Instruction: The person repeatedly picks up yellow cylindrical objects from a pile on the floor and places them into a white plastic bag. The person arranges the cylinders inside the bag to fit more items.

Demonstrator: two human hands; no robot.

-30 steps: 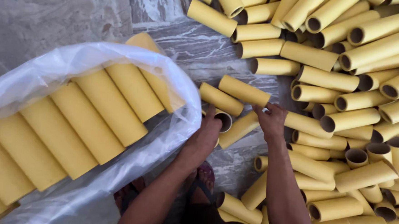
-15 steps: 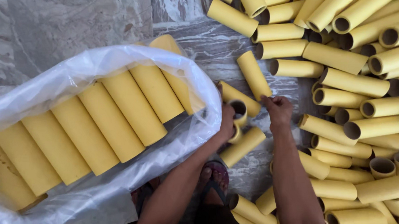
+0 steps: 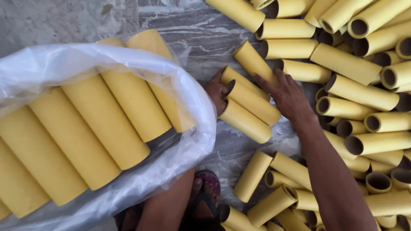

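Four or so yellow cardboard tubes (image 3: pixel 249 103) bunched side by side dead centre on the grey marble floor (image 3: pixel 70 10), pinched between both hands. Left hand (image 3: pixel 216 91) at 9 o'clock of the bunch, pushed against the tube ends, fingers mostly hidden behind them, so can't tell how far curled. Right hand (image 3: pixel 288 94) at 3 o'clock, fingers stretched out flat and fairly wide across the top tube, pressing rather than wrapping.

Looks like squaring up a handful. Best to keep the ends flush against the left palm and squeeze evenly from both sides, otherwise the top tube probably rolls off toward 12. Worth keeping the bunch level too.

Room-wise: clear plastic bag (image 3: pixel 194 105) lying open at 9 o'clock, rim just beside the left hand, already lined with a row of bigger tubes (image 3: pixel 107 119). Big loose pile (image 3: pixel 380 92) from 1 to 5 o'clock, touching the right wrist side. More strays at 6, near the sandalled foot (image 3: pixel 206 186). Only bare floor at 11–12 o'clock.
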